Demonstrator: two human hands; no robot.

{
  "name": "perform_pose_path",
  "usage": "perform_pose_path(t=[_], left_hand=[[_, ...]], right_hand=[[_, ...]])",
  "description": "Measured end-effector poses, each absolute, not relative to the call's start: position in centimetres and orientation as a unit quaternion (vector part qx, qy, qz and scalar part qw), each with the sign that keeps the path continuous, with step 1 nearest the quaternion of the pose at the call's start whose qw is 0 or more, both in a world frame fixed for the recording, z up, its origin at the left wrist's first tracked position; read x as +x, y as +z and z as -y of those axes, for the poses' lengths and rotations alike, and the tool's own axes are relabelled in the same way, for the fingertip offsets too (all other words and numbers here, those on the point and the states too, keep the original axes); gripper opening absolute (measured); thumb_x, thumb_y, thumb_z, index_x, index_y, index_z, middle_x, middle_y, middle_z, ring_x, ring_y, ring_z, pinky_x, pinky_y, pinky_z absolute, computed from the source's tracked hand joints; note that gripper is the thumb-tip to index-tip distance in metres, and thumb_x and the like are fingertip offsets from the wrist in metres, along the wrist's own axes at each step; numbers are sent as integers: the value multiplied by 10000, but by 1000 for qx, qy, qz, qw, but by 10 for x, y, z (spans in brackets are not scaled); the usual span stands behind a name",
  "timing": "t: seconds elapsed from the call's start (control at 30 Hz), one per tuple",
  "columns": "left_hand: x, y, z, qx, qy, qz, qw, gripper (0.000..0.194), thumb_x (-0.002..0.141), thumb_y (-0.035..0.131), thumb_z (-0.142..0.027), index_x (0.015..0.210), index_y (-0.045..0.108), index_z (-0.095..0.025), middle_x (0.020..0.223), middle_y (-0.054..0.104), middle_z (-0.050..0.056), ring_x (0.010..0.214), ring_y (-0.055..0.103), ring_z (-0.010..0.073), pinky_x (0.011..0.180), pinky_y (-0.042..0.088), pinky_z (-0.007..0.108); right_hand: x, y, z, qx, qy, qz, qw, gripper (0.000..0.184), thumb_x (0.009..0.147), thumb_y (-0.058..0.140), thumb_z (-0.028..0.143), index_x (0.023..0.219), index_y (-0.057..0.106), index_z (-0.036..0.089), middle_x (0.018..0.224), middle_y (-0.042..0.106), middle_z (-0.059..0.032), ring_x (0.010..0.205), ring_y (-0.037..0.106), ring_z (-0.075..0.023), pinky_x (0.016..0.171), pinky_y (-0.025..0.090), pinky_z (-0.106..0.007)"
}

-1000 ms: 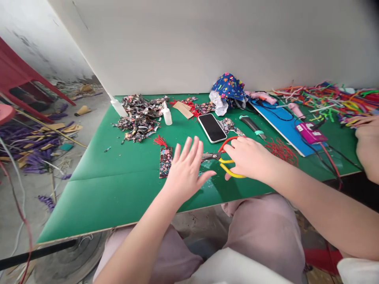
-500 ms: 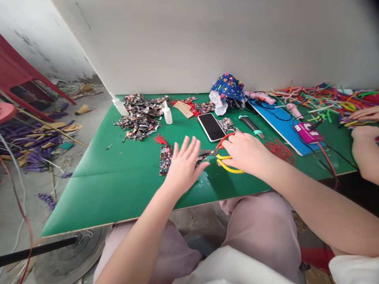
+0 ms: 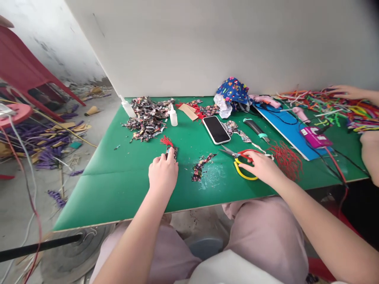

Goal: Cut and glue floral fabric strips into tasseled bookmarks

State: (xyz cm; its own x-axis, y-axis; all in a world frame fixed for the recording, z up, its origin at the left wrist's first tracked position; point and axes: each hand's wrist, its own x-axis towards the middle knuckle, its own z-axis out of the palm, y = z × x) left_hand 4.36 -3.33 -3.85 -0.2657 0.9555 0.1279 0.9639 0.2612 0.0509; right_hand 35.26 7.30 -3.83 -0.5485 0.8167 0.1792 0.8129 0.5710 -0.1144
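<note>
My left hand (image 3: 163, 173) lies over a floral fabric piece (image 3: 175, 153) with a red tassel (image 3: 166, 141), fingers closed on it. Most of that piece is hidden under the hand. In my right hand (image 3: 263, 166) is a pair of scissors (image 3: 245, 164) with one red and one yellow handle loop. Their blades point left, slightly apart, over the table. Between my hands lies a dark floral fabric scrap (image 3: 201, 167), touched by neither hand. Beyond the scissors rests a phone (image 3: 216, 130) with a dark screen.
The green table (image 3: 112, 193) holds a heap of fabric scraps (image 3: 151, 114), two glue bottles (image 3: 173, 116) (image 3: 127, 107), a utility knife (image 3: 255, 129), red threads (image 3: 286, 159), a blue board (image 3: 284, 130) and a purple box (image 3: 316, 137) with cables. At right, another person's hand (image 3: 345, 92) touches colourful strips.
My left hand has gone from spread above the table to closed on the tasselled piece. My right hand has drawn the scissors to the right. The co-worker's hand has moved farther back.
</note>
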Motion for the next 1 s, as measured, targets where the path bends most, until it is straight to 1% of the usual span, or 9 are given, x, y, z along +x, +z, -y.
perform_pose_path(t=[0.17, 0.27, 0.33, 0.47, 0.53, 0.67, 0.77, 0.83, 1.0], left_hand=[[25, -37, 33, -609, -64, 790, 31, 553, 848, 394, -237, 1377, 352, -81, 923, 666, 161, 881, 610, 304, 786, 464, 396], [11, -37, 32, -587, -117, 801, -34, 628, 817, 456, -258, 1394, 311, -60, 1019, 633, 199, 962, 599, 324, 837, 453, 423], [0, -36, 34, -566, -157, 805, -84, 640, 804, 477, -264, 1389, 317, -61, 1094, 618, 211, 1018, 592, 327, 846, 459, 417], [-27, -32, 42, -528, -199, 820, -98, 553, 807, 470, -277, 1331, 411, -111, 1167, 615, 179, 1071, 586, 312, 849, 474, 398], [-40, -29, 47, -500, -223, 832, -87, 531, 817, 453, -299, 1314, 426, -116, 1162, 618, 173, 1069, 588, 309, 856, 475, 405], [-52, -24, 57, -440, -298, 844, -78, 541, 807, 472, -323, 1320, 428, -156, 1122, 637, 141, 1025, 609, 293, 858, 478, 417], [-52, -23, 62, -429, -327, 838, -78, 542, 785, 508, -310, 1311, 452, -190, 1105, 645, 112, 1013, 612, 275, 860, 478, 397], [-49, -24, 64, -432, -326, 837, -77, 547, 774, 523, -295, 1308, 458, -194, 1091, 651, 103, 1002, 615, 263, 854, 480, 379], [-45, -25, 65, -441, -319, 835, -84, 561, 776, 529, -286, 1322, 448, -183, 1118, 645, 110, 1021, 608, 257, 862, 475, 359]], right_hand=[[336, -38, -60, -470, 16, 867, 166, 329, 870, 467, 373, 1026, 622, 129, 1097, 623, -160, 1064, 578, -265, 923, 439, -447], [298, -44, -48, -452, 63, 874, 169, 385, 919, 377, 373, 1144, 587, 142, 1184, 619, -122, 1122, 565, -199, 982, 433, -368], [269, -54, -43, -446, 92, 876, 159, 506, 911, 382, 423, 1275, 492, 88, 1311, 528, -163, 1244, 471, -219, 1032, 396, -375], [214, -71, -36, -460, 134, 865, 148, 670, 920, 304, 468, 1350, 358, -43, 1413, 331, -280, 1354, 283, -318, 1088, 265, -519], [191, -71, -34, -436, 166, 873, 142, 689, 923, 268, 486, 1366, 339, -37, 1438, 299, -251, 1369, 256, -289, 1116, 233, -476], [163, -58, -52, -360, 236, 893, 129, 608, 918, 260, 528, 1373, 405, 151, 1432, 387, -64, 1343, 327, -143, 1107, 294, -296], [158, -56, -81, -379, 251, 879, 143, 634, 931, 193, 513, 1387, 370, 109, 1460, 329, -99, 1385, 225, -179, 1141, 210, -389], [159, -60, -93, -381, 260, 877, 136, 625, 922, 224, 520, 1360, 417, 118, 1451, 342, -112, 1384, 231, -221, 1140, 171, -464], [168, -69, -95, -331, 286, 889, 132, 506, 885, 362, 535, 1263, 542, 251, 1384, 467, -6, 1334, 348, -156, 1127, 251, -338]])
